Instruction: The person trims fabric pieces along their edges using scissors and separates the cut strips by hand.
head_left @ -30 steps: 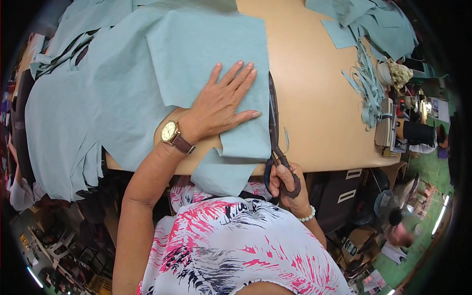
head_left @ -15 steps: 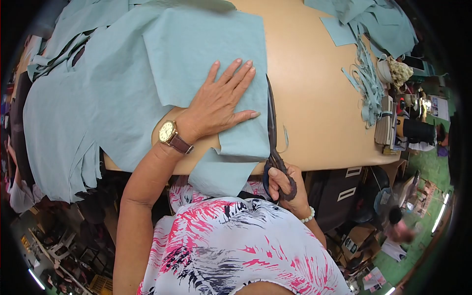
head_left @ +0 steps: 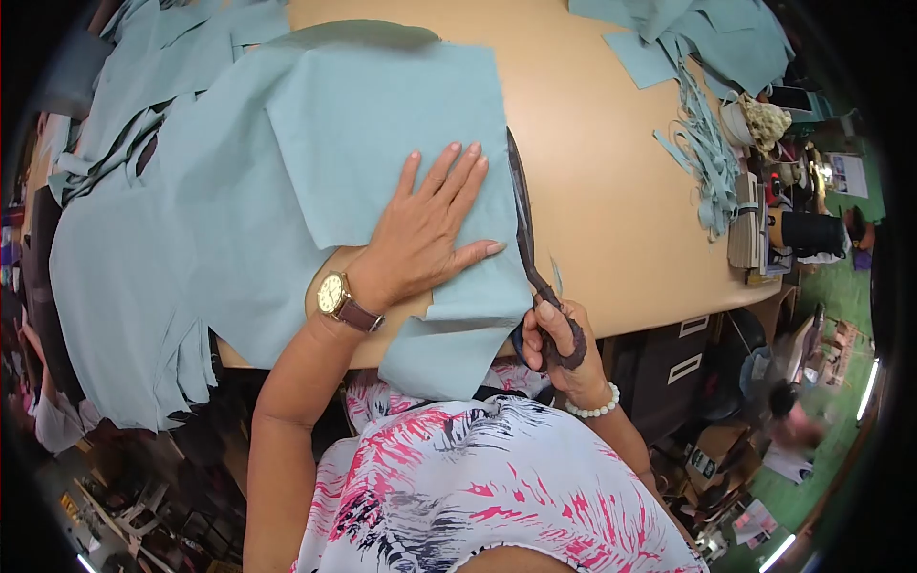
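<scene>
Teal fabric [head_left: 401, 115] lies across the tan table, one flap hanging over the front edge. My left hand [head_left: 425, 224], with a watch at the wrist, rests flat on the cloth with its fingers spread. Along the fabric's right edge run the dark blades of large scissors [head_left: 523, 210]. My right hand [head_left: 565, 353] is wrapped round their handles at the table's front edge, below and right of my left hand. Part of the blades is hidden at the cloth, so I cannot tell how far apart they are.
Narrow teal strips [head_left: 705, 158] and more cloth pieces [head_left: 731, 43] lie at the back right of the table [head_left: 611, 220]. Beside them are a white cup [head_left: 735, 122] and a stack of cards [head_left: 745, 224]. Layered fabric [head_left: 115, 286] drapes over the left edge.
The view has shifted and tilted slightly. My left hand stays flat on the cloth, and my right hand still grips the scissors, whose blades now slant more.
</scene>
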### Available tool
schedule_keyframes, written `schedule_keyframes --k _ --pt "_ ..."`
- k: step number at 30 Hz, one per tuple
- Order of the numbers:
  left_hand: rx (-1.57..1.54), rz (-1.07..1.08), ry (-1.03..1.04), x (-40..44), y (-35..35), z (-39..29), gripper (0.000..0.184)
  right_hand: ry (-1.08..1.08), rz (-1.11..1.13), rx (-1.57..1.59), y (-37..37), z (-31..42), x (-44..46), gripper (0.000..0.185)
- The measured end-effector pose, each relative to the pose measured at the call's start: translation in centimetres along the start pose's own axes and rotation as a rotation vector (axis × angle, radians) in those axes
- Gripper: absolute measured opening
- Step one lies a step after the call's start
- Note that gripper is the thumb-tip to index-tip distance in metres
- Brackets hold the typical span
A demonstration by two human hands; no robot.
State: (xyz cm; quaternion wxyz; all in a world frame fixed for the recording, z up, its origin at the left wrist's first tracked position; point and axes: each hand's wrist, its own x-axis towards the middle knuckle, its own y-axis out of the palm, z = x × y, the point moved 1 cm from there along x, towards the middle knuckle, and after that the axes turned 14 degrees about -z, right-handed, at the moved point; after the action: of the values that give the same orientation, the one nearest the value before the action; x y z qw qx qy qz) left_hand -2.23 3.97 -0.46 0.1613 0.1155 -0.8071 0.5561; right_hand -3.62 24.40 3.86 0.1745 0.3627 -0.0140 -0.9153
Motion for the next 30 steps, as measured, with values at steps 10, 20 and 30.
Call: schedule_keyframes --k 10,20,30 --pt "0.0 0.032 -0.003 0.11 -0.18 -0.27 0.078 -0.027 0.019 -0.013 -0.61 -0.62 -0.3 0.033" --pt "-0.027 0.024 0.0 0.02 -0.09 -0.19 0.08 -0.009 -0.028 -0.05 0.08 -0.1 0.24 0.035" --pt "-0.011 0.031 0.009 0.09 -0.25 -0.28 0.075 0.003 -0.011 -0.08 -0.15 -0.39 0.07 0.03"
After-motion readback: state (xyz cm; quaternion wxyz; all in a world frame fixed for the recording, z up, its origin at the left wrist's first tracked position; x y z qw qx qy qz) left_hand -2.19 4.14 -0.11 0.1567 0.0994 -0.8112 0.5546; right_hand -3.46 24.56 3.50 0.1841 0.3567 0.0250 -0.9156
